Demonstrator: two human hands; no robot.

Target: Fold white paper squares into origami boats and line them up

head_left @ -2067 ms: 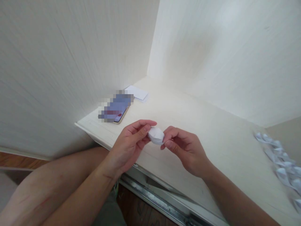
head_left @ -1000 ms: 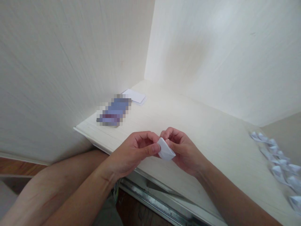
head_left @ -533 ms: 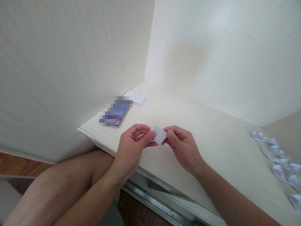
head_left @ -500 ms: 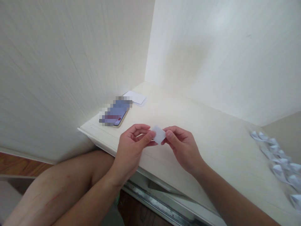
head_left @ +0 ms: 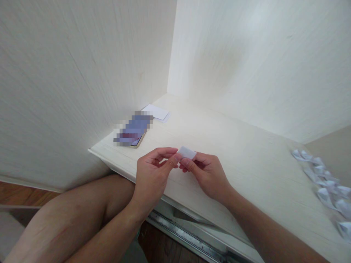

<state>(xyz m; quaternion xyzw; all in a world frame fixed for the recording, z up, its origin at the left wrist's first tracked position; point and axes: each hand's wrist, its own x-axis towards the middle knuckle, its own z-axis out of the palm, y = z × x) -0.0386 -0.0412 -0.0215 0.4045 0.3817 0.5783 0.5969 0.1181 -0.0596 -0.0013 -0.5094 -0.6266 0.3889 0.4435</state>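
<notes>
A small white piece of paper [head_left: 187, 152] is pinched between both hands above the front of the white surface. My left hand [head_left: 155, 168] grips its left edge with thumb and fingertips. My right hand [head_left: 206, 171] holds the lower right part, the thumb lying across the near side and the fingers behind. The two thumbs nearly meet at the paper's lower edge. Fingers cover part of the paper, so its full outline and any fold cannot be made out.
A phone [head_left: 134, 131] with a blurred-out screen lies at the left, beside a few white paper sheets [head_left: 156, 112] near the corner. Several folded white paper pieces [head_left: 325, 182] stand in rows at the right. Panels rise at the left and back; a bare leg [head_left: 82, 208] is below left.
My right thumb has slid left and down across the paper, closer to the left thumb. The paper has turned and shows a flatter, wider shape. The camera has shifted slightly.
</notes>
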